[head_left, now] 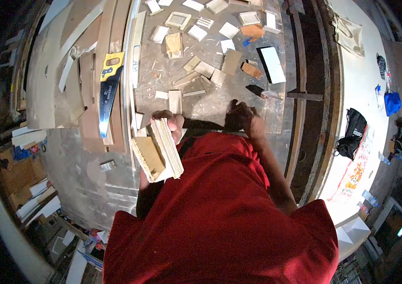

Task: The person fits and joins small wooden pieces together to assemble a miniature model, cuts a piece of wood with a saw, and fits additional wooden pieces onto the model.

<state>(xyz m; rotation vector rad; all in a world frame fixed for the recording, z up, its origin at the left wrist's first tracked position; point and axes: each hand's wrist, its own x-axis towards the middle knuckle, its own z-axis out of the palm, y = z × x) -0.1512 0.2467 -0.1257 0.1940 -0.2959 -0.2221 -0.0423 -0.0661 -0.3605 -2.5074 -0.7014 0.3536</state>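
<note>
My left hand (175,124) is closed around a small open-sided wooden block piece (150,152), raised near my body. It has a brown inner face, a ragged left edge and pale layered strips along its right side. My right hand (254,124) is low over the worktable (238,102), just in front of my red shirt. Its fingers lie in dark shadow, so I cannot tell whether they hold anything. Nearest to my left hand on the table is a pale upright wood piece (175,102). Small wood offcuts (204,69) lie farther ahead.
A yellow-handled handsaw (111,90) lies on boards at the left. Several small wooden frames (178,20) and a white panel (273,65) are scattered ahead. A tape roll (108,165) sits at lower left. A black bag (352,132) rests on the white surface at the right.
</note>
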